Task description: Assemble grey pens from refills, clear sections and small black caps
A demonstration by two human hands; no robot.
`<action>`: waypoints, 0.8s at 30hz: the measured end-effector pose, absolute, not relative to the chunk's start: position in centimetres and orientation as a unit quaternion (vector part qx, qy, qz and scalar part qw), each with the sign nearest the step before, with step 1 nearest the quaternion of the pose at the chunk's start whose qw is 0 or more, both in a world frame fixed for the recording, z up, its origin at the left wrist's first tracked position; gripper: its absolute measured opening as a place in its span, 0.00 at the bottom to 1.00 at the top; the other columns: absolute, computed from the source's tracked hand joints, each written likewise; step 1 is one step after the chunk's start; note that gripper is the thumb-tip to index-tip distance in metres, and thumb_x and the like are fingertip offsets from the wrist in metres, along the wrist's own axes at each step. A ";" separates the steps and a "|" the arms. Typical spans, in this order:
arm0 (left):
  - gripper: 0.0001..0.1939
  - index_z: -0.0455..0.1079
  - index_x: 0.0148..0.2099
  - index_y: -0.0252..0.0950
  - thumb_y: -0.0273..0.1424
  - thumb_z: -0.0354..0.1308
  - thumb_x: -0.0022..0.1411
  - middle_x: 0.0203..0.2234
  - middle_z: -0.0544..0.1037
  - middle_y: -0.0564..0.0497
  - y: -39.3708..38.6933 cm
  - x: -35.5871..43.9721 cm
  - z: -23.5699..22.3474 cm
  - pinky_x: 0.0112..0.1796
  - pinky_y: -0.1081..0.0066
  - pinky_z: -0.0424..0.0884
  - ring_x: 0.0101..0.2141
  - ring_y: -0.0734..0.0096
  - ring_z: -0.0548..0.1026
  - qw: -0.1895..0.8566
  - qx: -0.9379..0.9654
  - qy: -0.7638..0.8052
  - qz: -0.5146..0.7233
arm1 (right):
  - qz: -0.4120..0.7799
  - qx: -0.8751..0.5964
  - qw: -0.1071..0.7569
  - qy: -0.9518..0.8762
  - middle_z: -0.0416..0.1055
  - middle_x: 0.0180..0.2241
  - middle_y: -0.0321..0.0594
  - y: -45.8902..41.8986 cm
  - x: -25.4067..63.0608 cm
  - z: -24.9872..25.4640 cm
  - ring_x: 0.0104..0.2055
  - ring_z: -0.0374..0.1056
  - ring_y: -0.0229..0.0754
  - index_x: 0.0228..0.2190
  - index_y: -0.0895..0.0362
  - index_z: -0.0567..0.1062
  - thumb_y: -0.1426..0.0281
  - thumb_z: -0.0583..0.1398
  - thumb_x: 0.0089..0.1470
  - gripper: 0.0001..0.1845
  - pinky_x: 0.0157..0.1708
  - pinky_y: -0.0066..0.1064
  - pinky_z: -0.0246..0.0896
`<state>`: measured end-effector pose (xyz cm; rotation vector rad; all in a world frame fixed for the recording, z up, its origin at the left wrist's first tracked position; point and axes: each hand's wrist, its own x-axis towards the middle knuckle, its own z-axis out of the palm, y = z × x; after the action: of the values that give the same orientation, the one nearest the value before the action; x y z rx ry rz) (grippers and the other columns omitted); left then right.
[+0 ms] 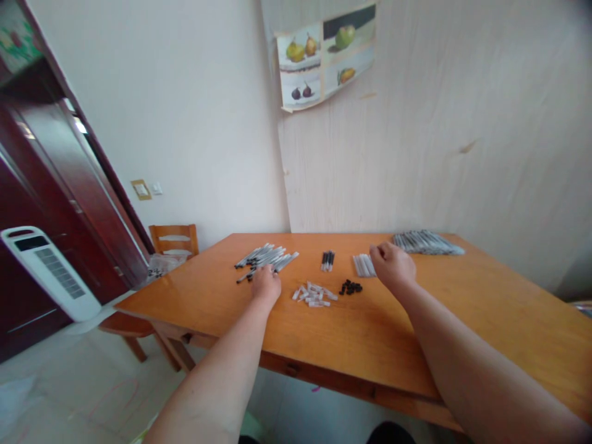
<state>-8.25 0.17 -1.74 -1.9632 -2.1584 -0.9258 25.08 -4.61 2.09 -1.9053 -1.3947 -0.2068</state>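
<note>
My left hand [267, 283], fingers curled and partly hidden, is at the near edge of a loose pile of pens [263, 254] with grey-clear barrels and black ends. Whether it grips one of them is hidden. My right hand [394, 262] is closed, just right of a row of clear pen barrels [363, 266]; anything inside its fingers is out of sight. Between the hands lie scattered clear pen caps [315, 294], a small heap of black plugs [350, 287] and a short row of black-filled refills [328, 260].
A flat bundle of pens [428, 242] lies at the table's back right. The wooden table [324, 339] meets a wall with fruit pictures [324, 58]. A chair [173, 233] and a white upright appliance [50, 271] stand to the left.
</note>
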 end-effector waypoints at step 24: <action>0.14 0.74 0.42 0.37 0.38 0.51 0.62 0.43 0.74 0.39 0.9 -7.2 -1.6 0.48 0.60 0.65 0.46 0.53 0.71 0.097 -0.676 -0.705 -0.188 | -0.064 -0.729 0.397 -0.554 0.74 0.32 0.45 -4.5 24.6 2.2 0.31 0.63 0.41 0.27 0.56 0.76 0.57 0.50 0.60 0.22 0.25 0.31 0.41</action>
<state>-7.19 0.92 -1.60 -2.0027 -2.0886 -0.5559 24.59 -4.54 2.21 -1.8463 -1.4034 -0.1633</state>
